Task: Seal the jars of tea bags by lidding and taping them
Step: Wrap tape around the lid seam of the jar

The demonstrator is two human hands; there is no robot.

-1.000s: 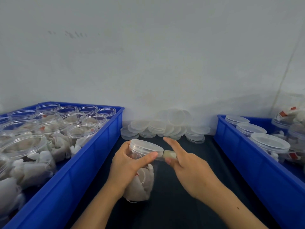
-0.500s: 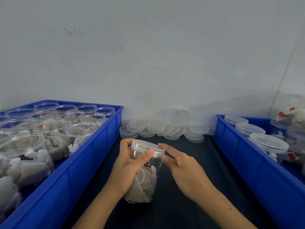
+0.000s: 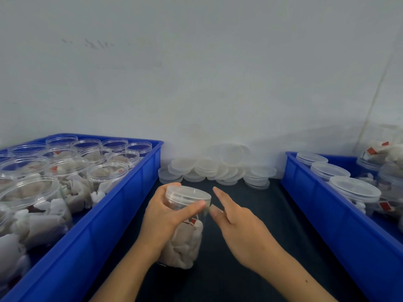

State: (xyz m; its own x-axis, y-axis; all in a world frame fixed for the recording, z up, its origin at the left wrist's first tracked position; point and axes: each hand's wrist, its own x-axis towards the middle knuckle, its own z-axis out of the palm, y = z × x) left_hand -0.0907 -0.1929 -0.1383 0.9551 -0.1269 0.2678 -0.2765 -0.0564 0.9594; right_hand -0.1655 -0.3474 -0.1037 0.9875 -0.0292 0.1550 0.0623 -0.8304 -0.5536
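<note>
Clear plastic jar [image 3: 184,232] of white tea bags, capped with a translucent round lid [image 3: 188,194], stands mid-tabletop in the left hand [image 3: 164,216], whose fingers curl round its neck. The right hand [image 3: 237,225] pinches a small tape strip [image 3: 209,209] at the lid's edge. Blue bins [image 3: 122,205] flank it; loose lids [image 3: 218,168] line the far edge.

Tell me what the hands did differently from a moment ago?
The right hand was pressed against the lid's edge half a second ago; now it has pulled back to the right, pinching a small clear strip, probably tape, beside the rim. The left hand grips the jar as before, thumb across the front. The lid stays on, and the blue bins and spare lids have not moved.
</note>
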